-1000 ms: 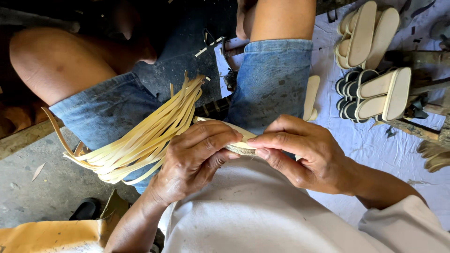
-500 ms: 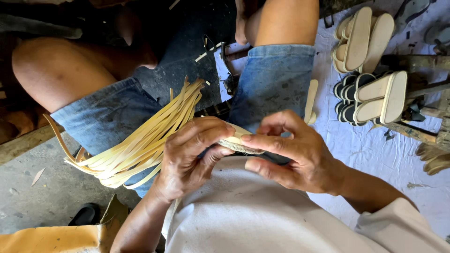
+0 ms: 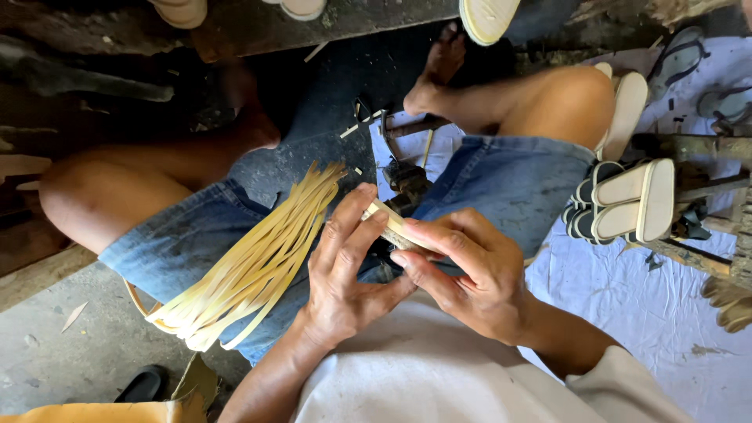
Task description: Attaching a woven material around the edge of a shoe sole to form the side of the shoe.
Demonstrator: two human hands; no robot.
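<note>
I sit with knees apart in blue denim shorts (image 3: 509, 184). My left hand (image 3: 348, 270) and my right hand (image 3: 462, 270) meet above my lap, both pinching a narrow pale woven strip (image 3: 395, 225) between fingertips and thumbs. A bundle of long flat yellow straw strips (image 3: 254, 262) lies across my left thigh, fanning from beside my left hand down to the lower left. Part of the woven strip is hidden under my fingers.
Stacks of pale shoe soles with dark edges (image 3: 627, 200) lie to the right on a white cloth (image 3: 627, 313). A dark metal tool (image 3: 403, 180) sits on the floor between my legs. Grey concrete floor (image 3: 63, 352) at left, a black object (image 3: 145, 384) and tan cardboard (image 3: 102, 411) below.
The view has tilted so my legs and feet show more. My hands have stayed together on the woven strip, with the fingers shifting along it.
</note>
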